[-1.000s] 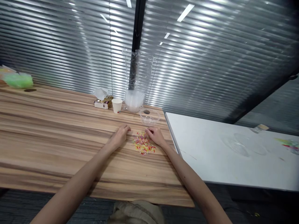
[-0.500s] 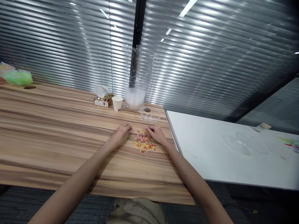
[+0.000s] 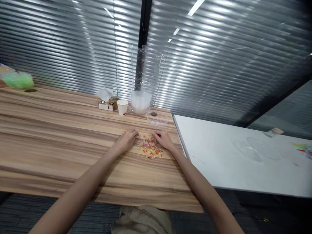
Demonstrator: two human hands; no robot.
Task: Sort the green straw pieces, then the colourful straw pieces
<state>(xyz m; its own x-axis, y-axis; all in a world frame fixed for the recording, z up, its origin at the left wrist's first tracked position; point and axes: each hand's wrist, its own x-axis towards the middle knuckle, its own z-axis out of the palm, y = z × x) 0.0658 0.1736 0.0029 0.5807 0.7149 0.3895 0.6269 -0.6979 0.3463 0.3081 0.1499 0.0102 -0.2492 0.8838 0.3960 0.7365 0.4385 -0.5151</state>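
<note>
A small pile of tiny coloured pieces, yellow, red and pink, lies on the wooden table. My left hand rests palm down just left of the pile, its fingers curled with nothing visible in them. My right hand sits at the pile's right edge, its fingertips bent together and touching the pieces at the pile's top. Whatever they pinch is too small to see. A clear plastic bowl stands just behind the pile.
At the back of the table stand a white paper cup, a small tissue box and a tall clear plastic bag with stacked white bowls. A green bag lies far left. A white table adjoins on the right.
Both hands stay beside the pile; my left hand has crept slightly towards it. The view has shifted a little.
</note>
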